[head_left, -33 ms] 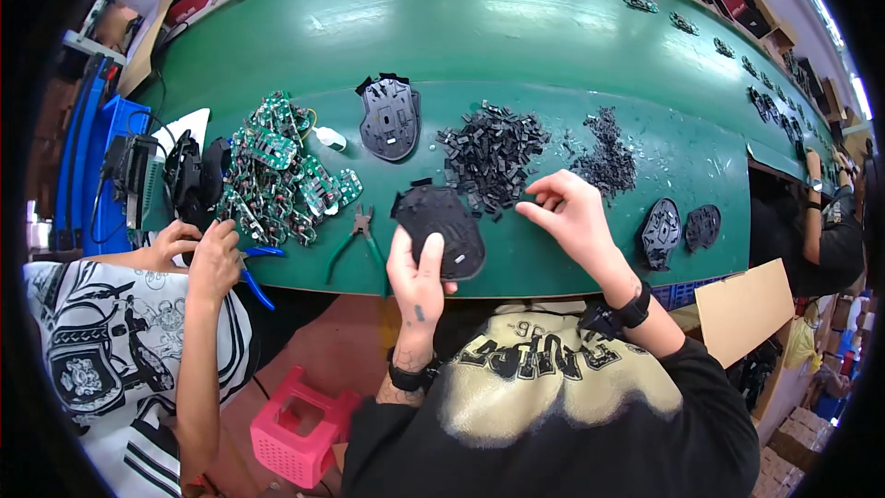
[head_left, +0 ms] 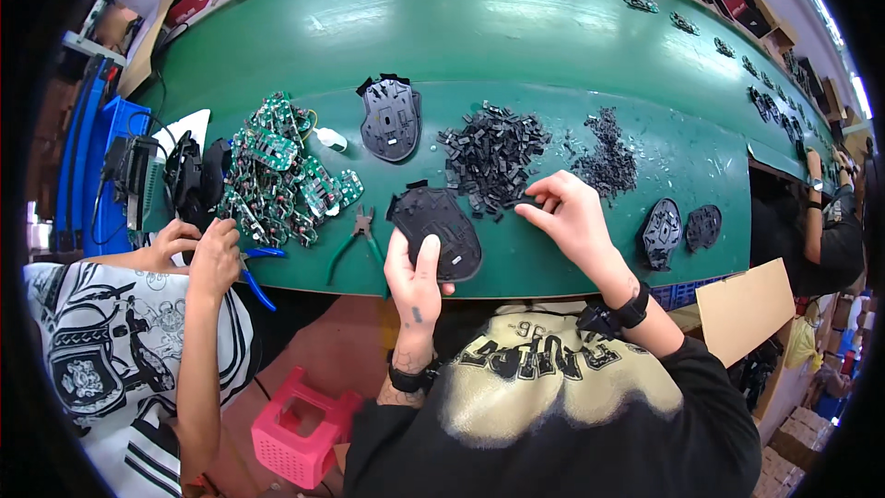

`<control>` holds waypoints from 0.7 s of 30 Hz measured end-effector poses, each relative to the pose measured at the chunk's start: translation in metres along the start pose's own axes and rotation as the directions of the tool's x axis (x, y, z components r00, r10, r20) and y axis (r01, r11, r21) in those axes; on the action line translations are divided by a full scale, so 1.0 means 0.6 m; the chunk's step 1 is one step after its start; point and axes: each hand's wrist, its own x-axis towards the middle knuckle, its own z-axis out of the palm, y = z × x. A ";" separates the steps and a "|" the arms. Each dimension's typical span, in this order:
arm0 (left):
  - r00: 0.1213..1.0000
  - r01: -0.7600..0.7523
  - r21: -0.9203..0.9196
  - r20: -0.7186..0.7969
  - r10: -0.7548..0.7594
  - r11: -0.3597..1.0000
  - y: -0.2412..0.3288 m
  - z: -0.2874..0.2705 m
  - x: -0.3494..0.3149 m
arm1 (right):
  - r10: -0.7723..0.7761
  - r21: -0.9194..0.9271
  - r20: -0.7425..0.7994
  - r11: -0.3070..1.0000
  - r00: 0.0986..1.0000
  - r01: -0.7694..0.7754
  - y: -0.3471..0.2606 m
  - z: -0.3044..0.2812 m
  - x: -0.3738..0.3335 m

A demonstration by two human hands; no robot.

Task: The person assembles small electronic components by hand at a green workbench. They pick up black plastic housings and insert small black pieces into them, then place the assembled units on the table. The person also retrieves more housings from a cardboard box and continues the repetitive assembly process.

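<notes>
My left hand (head_left: 415, 278) grips a black plastic mouse shell (head_left: 441, 221), its thumb lying across the lower part. Over the table's near side, my right hand (head_left: 573, 214) has its thumb and forefinger brought close in a pinch; whatever lies between them is too small to make out. Those fingertips are at the lower right edge of a heap of small black plastic pieces (head_left: 493, 157). A finer heap of tiny black bits (head_left: 606, 152) lies beyond the right hand. Another mouse shell (head_left: 389, 120) rests farther back, left of the large heap.
Green-handled pliers (head_left: 358, 244) and a pile of green circuit boards (head_left: 286, 171) lie left of my hands, near a white bottle (head_left: 330, 139). Two shell parts (head_left: 661, 232) sit at right. A co-worker's hands (head_left: 207, 249) are at the left, beside blue-handled pliers (head_left: 253, 277).
The mouse shell in my left hand has shifted slightly left and tilted a little. My right hand stays almost where it was.
</notes>
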 end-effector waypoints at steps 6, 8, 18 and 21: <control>0.999 -0.009 -0.029 0.050 0.010 1.000 -0.021 -0.006 0.001 | -0.103 0.057 0.045 0.993 0.994 0.100 -0.006 0.002 -0.001; 0.997 0.019 -0.032 0.078 -0.016 0.999 -0.017 0.006 0.005 | -0.060 0.293 0.041 0.955 0.997 0.046 -0.003 0.004 -0.008; 0.969 -0.014 0.062 0.248 -0.002 0.998 -0.009 0.095 0.023 | 0.070 0.574 0.011 0.817 0.998 -0.064 -0.020 -0.050 -0.034; 0.953 -0.042 0.149 0.303 -0.005 0.988 -0.007 0.117 0.022 | 0.011 0.465 -0.100 0.885 0.995 0.037 -0.014 -0.062 -0.036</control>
